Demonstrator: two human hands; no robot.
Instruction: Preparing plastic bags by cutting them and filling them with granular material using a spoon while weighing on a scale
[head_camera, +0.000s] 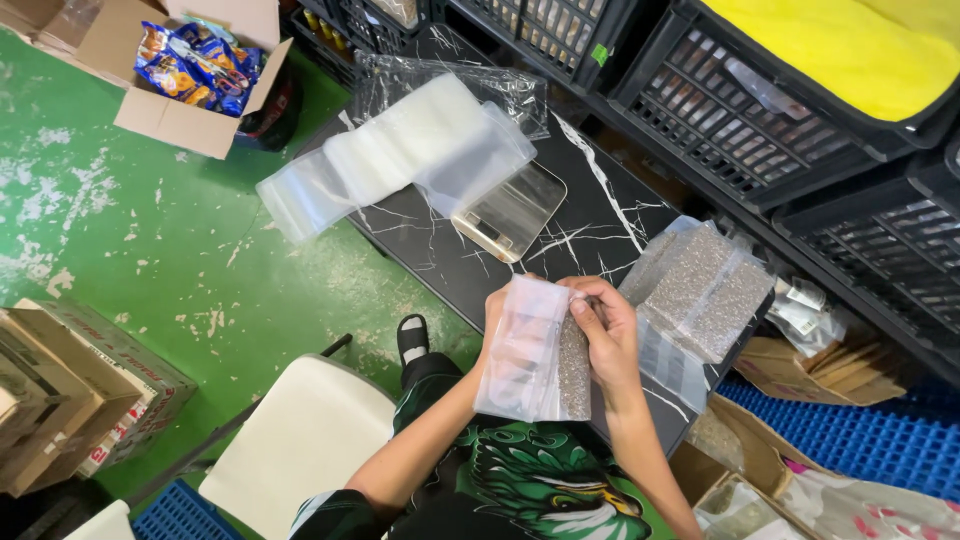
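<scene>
Both hands are up over the lap: left hand and right hand are pinched onto the top of a clear plastic zip bag partly filled with small grey seeds. Just right of the right hand there's a pile of sealed seed-filled bags on the black marble-look tabletop. Further ahead of the hands are a small digital scale and a stack of empty clear bags.

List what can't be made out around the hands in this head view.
- Left hand: mostly hidden behind the clear bag.
- Right hand: fingertips tucked behind the bag top.
- Scale: display too small, glare.
- Filled packets: contents too fine to identify.
</scene>
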